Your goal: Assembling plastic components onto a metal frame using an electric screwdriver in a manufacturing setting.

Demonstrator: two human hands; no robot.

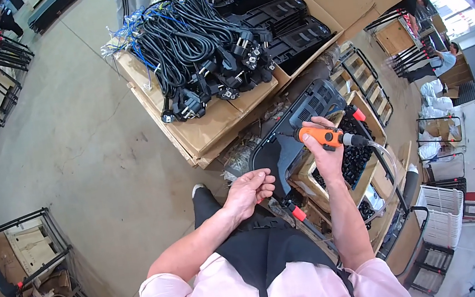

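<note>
My right hand (324,151) grips an orange power screwdriver (319,136) by its body, its dark tip toward the left. A pale cable or hose trails from the tool's rear end. Closed in a pinch, my left hand (249,189) is held in front of my lap; anything between its fingertips is too small to make out. Beneath and between both hands lies a black plastic housing (300,116) with a vented end. A wooden tray (310,182) full of small black parts sits under my right wrist.
Black power cords (198,44) with plugs lie heaped on a cardboard box (216,124) ahead. Beside them, an opened carton (346,17) holds black plastic covers (292,16). Black frames with red pieces (298,213) stand close to my legs. Other people are in the background.
</note>
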